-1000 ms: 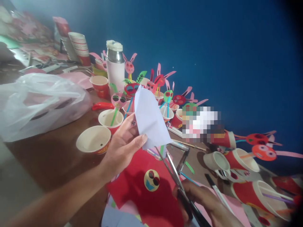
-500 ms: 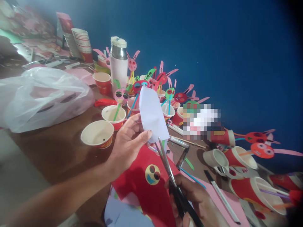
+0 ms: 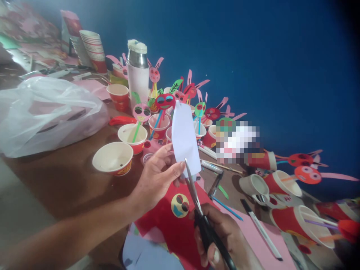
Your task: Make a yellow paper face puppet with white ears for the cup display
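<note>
In the head view, the main change over the last second is in how the scissors [image 3: 199, 213] meet the white paper [image 3: 185, 131]. Their blades [image 3: 192, 187] stood wide apart at the paper's lower edge; now they lie close together and reach higher, one tip crossing the front of the paper just beside the thumb of the left hand [image 3: 160, 176]. For the cutting, that suggests the blades have gone from touching the edge to working over the lower part of the paper, though I cannot tell whether a fresh cut has been made. The paper also looks narrower than it did; it may have been turned, trimmed, or both. The left hand pinches it near its lower left edge, thumb in front and fingers curled behind, so it stands roughly upright above that hand. The right hand [image 3: 222, 232], lower and nearer the wearer, is wrapped around the black handles. Below and between the hands lies a red sheet [image 3: 174, 238] bearing a yellow face cutout [image 3: 180, 205], with pale blue paper [image 3: 146, 253] at its near side; these seem unaltered. Left of the left hand, a cream-lined cup [image 3: 112, 159] rests on the brown counter [image 3: 78, 183], and farther left sits a white plastic bag [image 3: 53, 112]. Beyond the hands, paper heads on straws stand in cups near a pale flask [image 3: 137, 80]. Right of the right hand, a marker [image 3: 261, 232] lies on pink paper [image 3: 274, 240].
</note>
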The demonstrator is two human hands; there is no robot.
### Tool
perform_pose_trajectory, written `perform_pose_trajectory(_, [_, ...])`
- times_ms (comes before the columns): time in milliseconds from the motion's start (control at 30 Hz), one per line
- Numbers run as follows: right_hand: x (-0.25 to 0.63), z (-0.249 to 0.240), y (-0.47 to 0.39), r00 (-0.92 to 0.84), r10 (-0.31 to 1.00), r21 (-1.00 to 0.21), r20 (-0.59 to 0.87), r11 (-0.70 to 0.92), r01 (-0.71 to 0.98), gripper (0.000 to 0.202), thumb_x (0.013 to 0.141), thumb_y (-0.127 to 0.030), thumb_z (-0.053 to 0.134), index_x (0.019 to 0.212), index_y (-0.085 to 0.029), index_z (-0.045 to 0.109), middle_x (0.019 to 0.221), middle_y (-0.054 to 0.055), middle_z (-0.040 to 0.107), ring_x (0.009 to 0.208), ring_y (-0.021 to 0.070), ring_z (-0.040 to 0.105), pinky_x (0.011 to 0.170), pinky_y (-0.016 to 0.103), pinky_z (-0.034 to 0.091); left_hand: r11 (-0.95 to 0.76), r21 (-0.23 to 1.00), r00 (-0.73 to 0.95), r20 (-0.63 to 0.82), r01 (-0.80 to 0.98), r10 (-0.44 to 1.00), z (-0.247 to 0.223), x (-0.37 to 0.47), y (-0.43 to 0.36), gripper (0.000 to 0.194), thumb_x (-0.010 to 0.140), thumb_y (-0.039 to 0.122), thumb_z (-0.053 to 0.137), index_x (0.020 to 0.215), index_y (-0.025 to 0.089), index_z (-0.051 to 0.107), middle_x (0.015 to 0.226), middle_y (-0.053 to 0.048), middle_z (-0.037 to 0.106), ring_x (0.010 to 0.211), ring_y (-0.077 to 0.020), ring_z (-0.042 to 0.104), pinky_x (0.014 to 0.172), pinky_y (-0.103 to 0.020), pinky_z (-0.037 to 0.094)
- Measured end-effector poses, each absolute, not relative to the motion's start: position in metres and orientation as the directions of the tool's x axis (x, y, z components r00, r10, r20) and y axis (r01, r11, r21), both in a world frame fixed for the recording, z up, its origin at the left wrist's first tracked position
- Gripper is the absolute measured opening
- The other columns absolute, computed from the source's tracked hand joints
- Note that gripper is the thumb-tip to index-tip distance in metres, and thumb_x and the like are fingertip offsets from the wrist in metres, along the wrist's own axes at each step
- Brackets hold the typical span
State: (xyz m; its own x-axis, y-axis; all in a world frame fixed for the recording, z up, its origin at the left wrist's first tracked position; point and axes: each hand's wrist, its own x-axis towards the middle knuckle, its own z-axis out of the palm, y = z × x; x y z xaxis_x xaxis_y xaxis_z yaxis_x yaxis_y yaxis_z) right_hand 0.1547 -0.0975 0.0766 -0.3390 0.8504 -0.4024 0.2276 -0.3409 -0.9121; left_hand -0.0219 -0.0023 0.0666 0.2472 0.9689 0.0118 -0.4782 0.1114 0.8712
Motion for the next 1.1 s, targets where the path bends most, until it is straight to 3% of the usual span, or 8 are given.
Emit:
perform_pose_trajectory(100, [0.1506,0.0717,-0.0960,-0.336,0.852,-0.915,-0.400,-0.355,0.190,0.067,0.063,-0.071,0.061,0.104,-0.018,0.056,0.066,-0.001,0.053,0.053,0.0114,0.051,0.050,0.024,0.041,0.130,0.857,0.275,0.013,-0.498,0.961,0.0662,-0.0204,-0.0045,0.031,0.082,0.021,0.062,0.112,0.019,0.057,0.082,-0.001,0.067,0.055,-0.0068,0.056,0.047,-0.016,0.045])
perform_pose_trajectory(233, [0.1478,0.0664,-0.0951,-0.325,0.862,-0.921,-0.388,-0.353,0.163,0.065,0.063,-0.073,0.059,0.096,-0.018,0.054,0.065,-0.001,0.051,0.051,0.0093,0.044,0.047,0.021,0.032,0.121,0.832,0.281,0.043,-0.542,0.959,0.0641,-0.0193,-0.0056,0.030,0.082,0.019,0.062,0.112,0.020,0.059,0.079,-0.001,0.066,0.058,-0.0081,0.057,0.049,-0.017,0.047])
perform_pose_trajectory(500, [0.1488,0.0663,-0.0979,-0.296,0.867,-0.916,-0.401,-0.373,0.148,0.063,0.066,-0.069,0.060,0.101,-0.018,0.051,0.069,0.000,0.051,0.057,0.0116,0.047,0.050,0.022,0.035,0.114,0.838,0.310,0.068,-0.533,0.948,0.0620,-0.0203,-0.0051,0.030,0.083,0.017,0.060,0.112,0.019,0.059,0.070,0.001,0.063,0.056,-0.0085,0.057,0.051,-0.018,0.048])
perform_pose_trajectory(767, [0.1477,0.0675,-0.0964,-0.299,0.874,-0.923,-0.383,-0.350,0.161,0.059,0.068,-0.068,0.058,0.099,-0.018,0.052,0.064,-0.002,0.051,0.050,0.0096,0.045,0.047,0.022,0.032,0.095,0.850,0.287,0.068,-0.518,0.956,0.0624,-0.0196,-0.0056,0.033,0.081,0.017,0.062,0.114,0.020,0.058,0.070,0.001,0.064,0.055,-0.0096,0.057,0.051,-0.019,0.049])
perform_pose_trajectory(1100, [0.1446,0.0722,-0.0948,-0.272,0.871,-0.913,-0.409,-0.392,0.115,0.064,0.063,-0.070,0.062,0.096,-0.017,0.055,0.056,-0.004,0.051,0.048,0.0080,0.044,0.047,0.021,0.028,0.114,0.859,0.293,0.043,-0.500,0.955,0.0608,-0.0210,-0.0054,0.034,0.082,0.017,0.062,0.115,0.019,0.055,0.068,0.002,0.063,0.054,-0.0093,0.058,0.052,-0.019,0.049])
